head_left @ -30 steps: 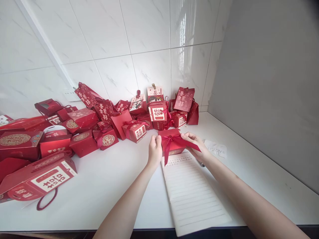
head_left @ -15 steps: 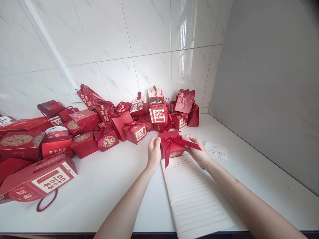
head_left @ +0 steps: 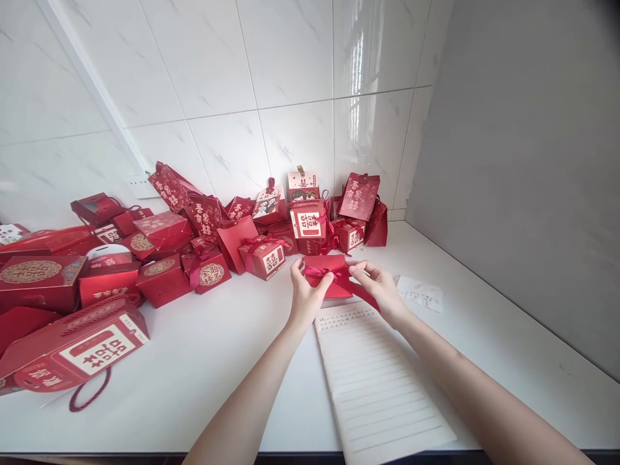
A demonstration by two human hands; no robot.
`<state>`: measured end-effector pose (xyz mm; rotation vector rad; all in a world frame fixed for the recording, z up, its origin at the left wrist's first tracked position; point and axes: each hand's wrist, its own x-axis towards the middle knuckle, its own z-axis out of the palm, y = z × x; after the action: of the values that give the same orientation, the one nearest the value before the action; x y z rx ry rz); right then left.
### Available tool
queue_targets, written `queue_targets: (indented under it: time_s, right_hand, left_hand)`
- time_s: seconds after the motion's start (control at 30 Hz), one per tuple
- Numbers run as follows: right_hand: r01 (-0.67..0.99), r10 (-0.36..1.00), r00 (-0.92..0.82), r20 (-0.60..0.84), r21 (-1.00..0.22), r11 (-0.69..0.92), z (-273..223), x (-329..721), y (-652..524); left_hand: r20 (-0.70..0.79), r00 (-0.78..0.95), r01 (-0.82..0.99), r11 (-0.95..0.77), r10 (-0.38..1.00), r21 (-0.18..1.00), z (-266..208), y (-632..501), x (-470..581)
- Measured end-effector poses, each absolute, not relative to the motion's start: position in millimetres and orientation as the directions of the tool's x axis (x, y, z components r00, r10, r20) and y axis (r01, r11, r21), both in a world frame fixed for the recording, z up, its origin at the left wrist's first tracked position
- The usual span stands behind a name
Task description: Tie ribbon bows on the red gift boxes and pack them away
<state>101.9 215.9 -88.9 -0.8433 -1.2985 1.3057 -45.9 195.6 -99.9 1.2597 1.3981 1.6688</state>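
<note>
Red glossy ribbon bow on a small red cardboard box seems mid-adjustment, calling for gentle tugs: left hand half-curled, clasping box, right hand nearly pinched, hold unclear.

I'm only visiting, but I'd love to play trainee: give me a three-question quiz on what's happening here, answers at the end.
1. True or false: a white paper slip lies to the right of the red box between the hands.

2. Where on the lined notebook's page does handwriting show?
A) At the end nearer the person
B) At the end nearer that box
C) Halfway down only

3. Fill in: between the left hand and the right hand, the box carries a tied red ____.

Key: 1. True. 2. B. 3. Ribbon.
</note>
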Motion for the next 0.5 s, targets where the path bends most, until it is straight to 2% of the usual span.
queue_targets:
  time_s: [0.1, 0.3, 0.43, 0.5]
  right_hand:
    - [-0.215, 0.967, -0.176, 0.186, -0.966, 0.146, -90.9, 101.9, 218.0]
    - [-0.266, 0.989, -0.036, 0.146, -0.955, 0.132, -93.0, 106.6, 224.8]
    - [-0.254, 0.969, -0.154, 0.192, -0.956, 0.149, -92.1, 105.9, 221.9]
    - [-0.195, 0.958, -0.182, 0.220, -0.963, 0.184, -91.6, 104.5, 219.2]
  left_hand:
    - [0.242, -0.289, 0.069, -0.232, 0.926, 0.970, -97.8, 194.1, -46.0]
    - [0.221, -0.178, 0.055, -0.214, 0.959, 0.975, -96.7, 192.1, -46.6]
    - [0.213, -0.178, 0.015, -0.214, 0.961, 0.977, -97.1, 192.3, -47.0]
    - [0.213, -0.172, -0.015, -0.218, 0.962, 0.976, -96.4, 192.3, -47.2]
